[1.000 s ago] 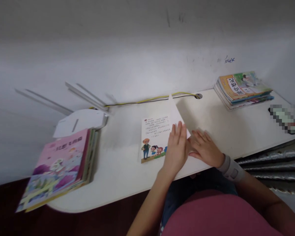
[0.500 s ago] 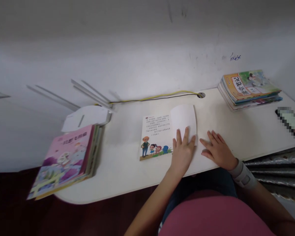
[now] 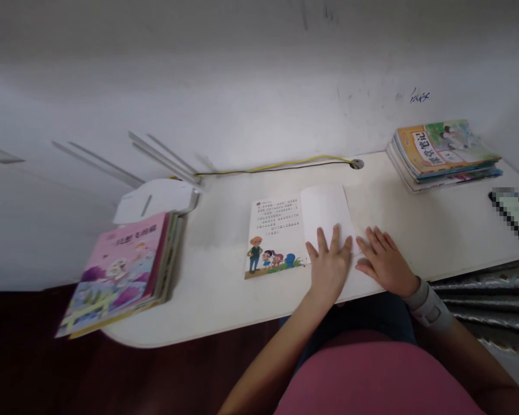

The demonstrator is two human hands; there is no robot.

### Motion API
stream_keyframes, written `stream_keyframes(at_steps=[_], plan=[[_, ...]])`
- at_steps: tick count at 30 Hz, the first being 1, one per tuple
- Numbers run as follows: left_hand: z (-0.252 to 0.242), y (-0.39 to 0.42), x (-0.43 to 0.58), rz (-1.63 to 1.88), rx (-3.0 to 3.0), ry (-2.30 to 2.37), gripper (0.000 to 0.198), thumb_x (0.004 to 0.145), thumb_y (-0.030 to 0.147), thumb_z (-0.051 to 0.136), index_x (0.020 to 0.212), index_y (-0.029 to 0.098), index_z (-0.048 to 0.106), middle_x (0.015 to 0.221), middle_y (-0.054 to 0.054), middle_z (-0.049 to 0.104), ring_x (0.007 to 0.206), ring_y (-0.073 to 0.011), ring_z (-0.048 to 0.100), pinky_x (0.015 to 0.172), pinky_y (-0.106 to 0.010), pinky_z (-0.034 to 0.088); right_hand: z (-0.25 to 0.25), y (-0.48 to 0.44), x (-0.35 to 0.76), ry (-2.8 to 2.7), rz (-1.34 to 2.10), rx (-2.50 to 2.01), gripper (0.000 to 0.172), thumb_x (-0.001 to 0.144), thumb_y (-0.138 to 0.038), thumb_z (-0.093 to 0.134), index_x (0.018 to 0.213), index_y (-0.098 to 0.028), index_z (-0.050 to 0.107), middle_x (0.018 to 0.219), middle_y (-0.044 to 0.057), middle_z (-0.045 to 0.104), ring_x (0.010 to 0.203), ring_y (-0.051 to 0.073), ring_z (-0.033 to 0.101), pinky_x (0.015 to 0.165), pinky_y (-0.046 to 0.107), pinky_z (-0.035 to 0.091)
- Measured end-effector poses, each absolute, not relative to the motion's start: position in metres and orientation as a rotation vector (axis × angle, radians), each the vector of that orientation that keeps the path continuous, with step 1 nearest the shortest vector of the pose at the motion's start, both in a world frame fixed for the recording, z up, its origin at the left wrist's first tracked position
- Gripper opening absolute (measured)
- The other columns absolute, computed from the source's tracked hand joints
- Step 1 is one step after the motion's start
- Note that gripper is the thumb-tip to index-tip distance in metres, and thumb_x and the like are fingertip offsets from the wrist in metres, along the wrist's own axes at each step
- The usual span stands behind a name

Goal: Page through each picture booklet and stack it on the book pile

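An open picture book [image 3: 279, 225] lies on the white desk. Its left page carries printed text and cartoon figures along the bottom, while the right page is blank white. My left hand [image 3: 331, 268] rests palm down with fingers spread over the lower part of the blank page. Just past that page's right edge, my right hand [image 3: 387, 262] lies flat on the desk, fingers stretched out and holding nothing. Its fingertips are close to the left hand; whether they touch the page edge I cannot tell. A grey band circles my right wrist.
A stack of books with a pink cover [image 3: 119, 268] overhangs the desk's left end, beside a white router [image 3: 158, 202] with antennas. Another book stack [image 3: 445, 150] stands at the back right, near a phone-like device [image 3: 514, 213], blurred out. A yellow cable [image 3: 285, 164] runs along the wall.
My left hand has slid right across the blank page, which now lies flatter and shows wider. The right hand has barely moved. The view has shifted slightly.
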State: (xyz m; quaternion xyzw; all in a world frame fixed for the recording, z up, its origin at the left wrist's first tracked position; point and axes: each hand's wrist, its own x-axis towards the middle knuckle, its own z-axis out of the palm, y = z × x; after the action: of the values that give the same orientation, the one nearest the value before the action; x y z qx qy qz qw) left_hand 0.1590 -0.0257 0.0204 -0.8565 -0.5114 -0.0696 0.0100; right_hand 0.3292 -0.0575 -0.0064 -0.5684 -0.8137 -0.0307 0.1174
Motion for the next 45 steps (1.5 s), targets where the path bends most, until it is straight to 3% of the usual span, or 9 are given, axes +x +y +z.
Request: stream_keyframes(at_steps=[9, 18, 24, 27, 29, 31, 36, 39, 45], plan=[[0.012, -0.039, 0.165, -0.111, -2.679, -1.587, 0.047, 0.092, 0.024, 0.043, 0.139, 0.03, 0.042, 0.149, -0.015, 0.032, 0.135, -0.0453, 0.027, 0.099, -0.069, 0.029, -0.005, -0.057, 0.329, -2.378, -0.048, -1.682, 0.065, 0.091, -0.055, 0.038, 0.14, -0.011, 0.04, 0.146, 0.024, 0.035, 0.138, 0.034, 0.025, 0.107, 0.052, 0.028], [0.018, -0.042, 0.164, -0.042, -2.662, -1.561, 0.045, 0.092, 0.017, 0.038, 0.137, 0.015, 0.046, 0.143, -0.015, 0.042, 0.133, -0.04, 0.034, 0.101, -0.066, 0.03, -0.007, -0.056, 0.329, -2.368, -0.072, -1.691, 0.075, 0.091, -0.058, 0.032, 0.139, 0.0, 0.037, 0.143, 0.025, 0.039, 0.137, 0.035, 0.028, 0.108, 0.05, 0.027], [0.029, -0.036, 0.157, -0.009, -2.734, -1.497, 0.042, 0.094, 0.022, 0.038, 0.133, 0.014, 0.05, 0.141, -0.014, 0.047, 0.13, -0.0369, 0.041, 0.102, -0.062, 0.034, -0.001, -0.06, 0.329, -2.405, -0.118, -1.666, 0.063, 0.091, -0.056, 0.037, 0.139, -0.017, 0.042, 0.144, 0.022, 0.038, 0.133, 0.036, 0.033, 0.103, 0.051, 0.03], [0.043, -0.012, 0.146, 0.064, -2.893, -1.383, 0.041, 0.094, 0.035, 0.04, 0.13, 0.019, 0.053, 0.138, -0.009, 0.051, 0.129, -0.0307, 0.043, 0.104, -0.054, 0.035, 0.012, -0.05, 0.334, -2.437, -0.104, -1.667, 0.056, 0.089, -0.057, 0.04, 0.131, -0.021, 0.053, 0.135, 0.019, 0.048, 0.124, 0.035, 0.043, 0.097, 0.048, 0.036], [0.052, 0.012, 0.142, 0.098, -2.932, -1.321, 0.044, 0.094, 0.04, 0.04, 0.132, 0.022, 0.051, 0.143, -0.008, 0.047, 0.133, -0.0298, 0.038, 0.107, -0.053, 0.031, 0.022, -0.031, 0.34, -2.469, -0.056, -1.674, 0.052, 0.091, -0.054, 0.038, 0.126, -0.021, 0.056, 0.123, 0.017, 0.058, 0.111, 0.03, 0.053, 0.092, 0.044, 0.04], [0.058, 0.04, 0.144, 0.093, -2.898, -1.335, 0.05, 0.094, 0.046, 0.037, 0.137, 0.024, 0.045, 0.152, -0.009, 0.031, 0.14, -0.0344, 0.024, 0.109, -0.058, 0.023, 0.029, -0.001, 0.346, -2.496, -0.014, -1.64, 0.05, 0.095, -0.049, 0.032, 0.126, -0.018, 0.056, 0.117, 0.015, 0.061, 0.106, 0.027, 0.056, 0.091, 0.042, 0.042], [0.054, 0.095, 0.158, 0.073, -2.848, -1.514, 0.074, 0.087, 0.065, 0.03, 0.147, 0.021, 0.026, 0.156, -0.017, 0.014, 0.139, -0.0468, 0.009, 0.104, -0.067, 0.015, 0.016, 0.068, 0.351, -2.429, -0.011, -1.616, 0.06, 0.095, -0.043, 0.034, 0.138, -0.002, 0.038, 0.142, 0.025, 0.039, 0.132, 0.029, 0.037, 0.104, 0.043, 0.034], [0.048, 0.108, 0.158, 0.089, -2.844, -1.535, 0.081, 0.083, 0.072, 0.026, 0.146, 0.021, 0.027, 0.153, -0.019, 0.021, 0.137, -0.047, 0.016, 0.103, -0.067, 0.015, -0.001, 0.08, 0.35, -2.444, -0.026, -1.616, 0.061, 0.095, -0.044, 0.033, 0.141, -0.003, 0.034, 0.143, 0.024, 0.039, 0.134, 0.031, 0.035, 0.106, 0.046, 0.032], [0.053, 0.111, 0.15, 0.059, -2.782, -1.504, 0.073, 0.083, 0.073, 0.026, 0.134, 0.024, 0.046, 0.138, -0.016, 0.045, 0.122, -0.0368, 0.04, 0.101, -0.059, 0.023, -0.008, 0.072, 0.347, -2.459, -0.145, -1.632, 0.057, 0.096, -0.045, 0.03, 0.14, -0.01, 0.038, 0.142, 0.022, 0.041, 0.133, 0.032, 0.036, 0.104, 0.048, 0.033]])
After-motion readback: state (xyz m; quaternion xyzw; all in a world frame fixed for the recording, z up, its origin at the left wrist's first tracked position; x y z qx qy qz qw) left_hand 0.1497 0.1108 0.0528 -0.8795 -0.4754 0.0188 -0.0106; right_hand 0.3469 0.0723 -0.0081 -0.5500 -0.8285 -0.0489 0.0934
